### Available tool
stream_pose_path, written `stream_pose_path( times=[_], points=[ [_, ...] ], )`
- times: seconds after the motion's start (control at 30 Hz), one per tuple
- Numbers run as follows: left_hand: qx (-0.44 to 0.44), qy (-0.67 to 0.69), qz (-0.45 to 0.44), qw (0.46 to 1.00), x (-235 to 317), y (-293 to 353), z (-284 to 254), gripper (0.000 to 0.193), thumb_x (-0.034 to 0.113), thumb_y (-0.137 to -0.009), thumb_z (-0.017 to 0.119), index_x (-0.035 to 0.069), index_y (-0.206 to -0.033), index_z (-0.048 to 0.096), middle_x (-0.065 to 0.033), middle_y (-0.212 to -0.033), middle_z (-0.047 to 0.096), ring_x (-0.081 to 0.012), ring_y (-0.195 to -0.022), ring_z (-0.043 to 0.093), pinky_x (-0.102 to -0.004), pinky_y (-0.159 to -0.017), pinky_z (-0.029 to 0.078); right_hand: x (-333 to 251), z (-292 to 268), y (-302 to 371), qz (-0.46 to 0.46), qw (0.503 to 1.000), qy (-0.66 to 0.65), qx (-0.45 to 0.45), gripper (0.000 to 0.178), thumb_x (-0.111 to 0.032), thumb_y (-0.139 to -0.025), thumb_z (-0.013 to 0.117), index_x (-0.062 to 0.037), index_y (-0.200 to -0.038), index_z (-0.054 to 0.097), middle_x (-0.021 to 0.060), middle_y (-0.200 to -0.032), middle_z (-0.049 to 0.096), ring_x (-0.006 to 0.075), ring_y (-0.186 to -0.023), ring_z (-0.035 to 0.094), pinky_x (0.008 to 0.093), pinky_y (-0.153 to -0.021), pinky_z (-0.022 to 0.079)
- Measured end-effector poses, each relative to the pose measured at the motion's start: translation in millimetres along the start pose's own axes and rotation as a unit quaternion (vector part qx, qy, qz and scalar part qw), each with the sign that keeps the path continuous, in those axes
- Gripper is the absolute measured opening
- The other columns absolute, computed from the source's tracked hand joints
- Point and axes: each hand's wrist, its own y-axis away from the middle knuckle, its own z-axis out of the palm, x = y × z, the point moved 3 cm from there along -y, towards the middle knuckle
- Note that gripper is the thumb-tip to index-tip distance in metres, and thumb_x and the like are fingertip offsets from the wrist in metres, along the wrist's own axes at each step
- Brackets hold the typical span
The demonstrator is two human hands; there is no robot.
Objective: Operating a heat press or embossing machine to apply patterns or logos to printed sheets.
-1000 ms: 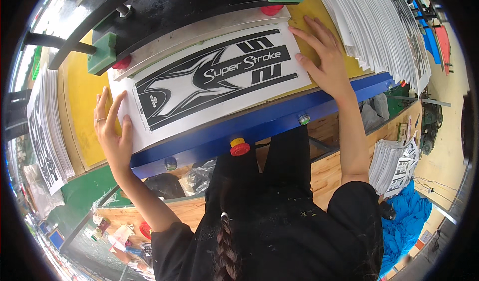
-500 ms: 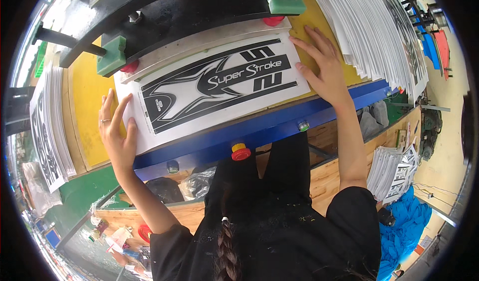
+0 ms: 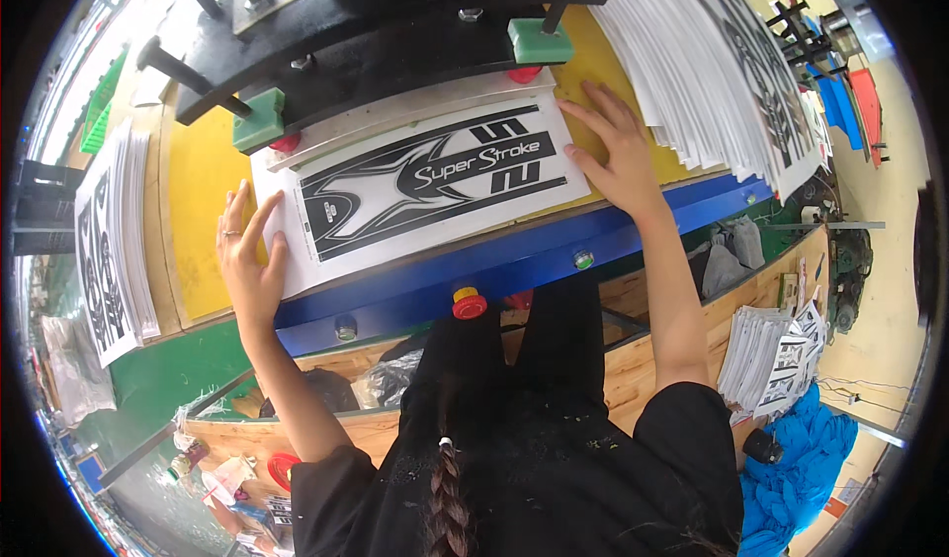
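A white sheet printed with a black swooping pattern (image 3: 435, 183) lies flat on the yellow bed of a press. My left hand (image 3: 251, 260) rests at the sheet's left edge, fingers apart and pointing away from me, a ring on one finger. At the right edge, my right hand (image 3: 615, 157) has its fingers spread, with thumb and fingertips against or just beside the paper. Neither hand grasps anything. Along the sheet's far edge runs a pale metal bar (image 3: 395, 112), under the black press head (image 3: 395, 58). Part of the far margin is covered by the bar.
Tall stacks of printed sheets stand on the right (image 3: 682, 73) and left (image 3: 124, 251). The blue front rail (image 3: 534, 260) carries a red emergency stop button (image 3: 469, 303) and metal push buttons. Green blocks (image 3: 540, 41) with red knobs hang from the head. Blue material (image 3: 806, 458) is heaped lower right.
The whole view has shifted a little, so more of the press head shows. Both hands keep their places at the sheet's edges, and the sheet lies as before.
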Motion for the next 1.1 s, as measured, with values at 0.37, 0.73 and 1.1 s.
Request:
stream_pose_path(
  times=[0.37, 0.73, 1.1],
  points=[
    [0.230, 0.067, 0.020, 0.971, -4.4, 28.4, -9.5, 0.029, 0.003, -0.088, 0.061, 0.004, -0.115, 0.071, -0.0136, -0.129, 0.066, -0.0363, -0.131, 0.054, -0.0473, -0.115, 0.036, 5.2, -2.8, 25.2, -0.025, 0.976, -0.092, 0.195, 0.024, -0.015, -0.092, 0.065, -0.0031, -0.112, 0.067, 0.0170, -0.111, 0.070, 0.0388, -0.107, 0.063, 0.0473, -0.094, 0.048],
    [-0.018, -0.033, 0.059, 0.998, 23.6, 119.3, -4.5, 0.106, 0.042, -0.068, 0.092, 0.009, -0.154, 0.039, -0.0194, -0.164, 0.030, -0.0414, -0.154, 0.023, -0.0551, -0.126, 0.018, -28.8, -30.9, 93.6, 0.013, 0.988, 0.021, -0.151, 0.111, -0.035, -0.063, 0.092, -0.0158, -0.158, 0.037, 0.0200, -0.165, 0.027, 0.0426, -0.153, 0.021, 0.0542, -0.126, 0.021],
    [-0.008, -0.018, -0.010, 1.000, 34.7, 119.7, 8.4, 0.099, 0.033, -0.068, 0.091, 0.013, -0.149, 0.037, -0.0184, -0.164, 0.027, -0.0405, -0.155, 0.020, -0.0624, -0.124, 0.012, -23.4, -25.8, 99.5, -0.054, 0.989, 0.071, -0.115, 0.111, -0.032, -0.061, 0.093, -0.0154, -0.156, 0.039, 0.0220, -0.162, 0.030, 0.0440, -0.150, 0.027, 0.0542, -0.123, 0.024]
  ],
)
